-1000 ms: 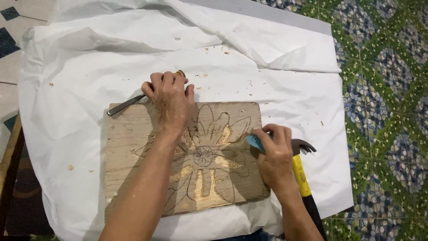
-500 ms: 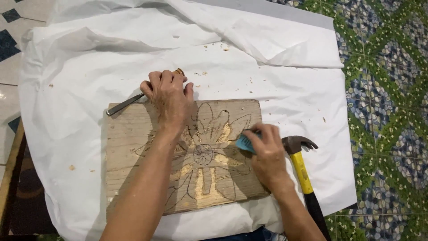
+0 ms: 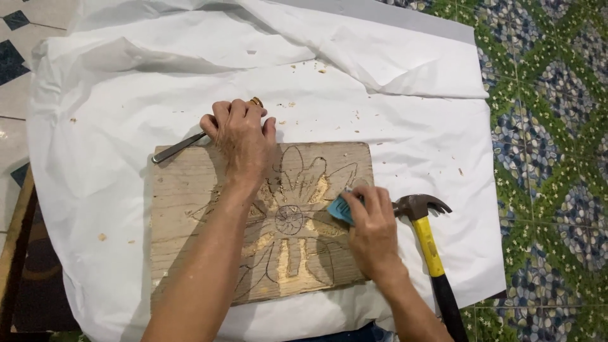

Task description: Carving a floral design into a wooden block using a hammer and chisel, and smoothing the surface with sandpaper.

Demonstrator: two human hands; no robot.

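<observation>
White sheeting [image 3: 392, 126] lay under the carved board [image 3: 190, 209]; its top edge was pinned by the left hand [image 3: 240, 136] gripping a chisel [image 3: 177, 147], while blue sandpaper [image 3: 339, 208], pinched in the right hand [image 3: 373, 231], was best rubbed lightly along grooves.

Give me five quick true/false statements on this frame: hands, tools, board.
1. The left hand rests at the top edge of the wooden board and grips a metal carving tool. True.
2. The right hand is swinging the hammer. False: the hammer lies on the white sheet beside the board, and the right hand holds a small blue piece against the wood.
3. A flower design is carved into the board. True.
4. The board lies directly on the patterned floor. False: it lies on the white sheet.
5. The hammer has a yellow and black handle. True.
</observation>
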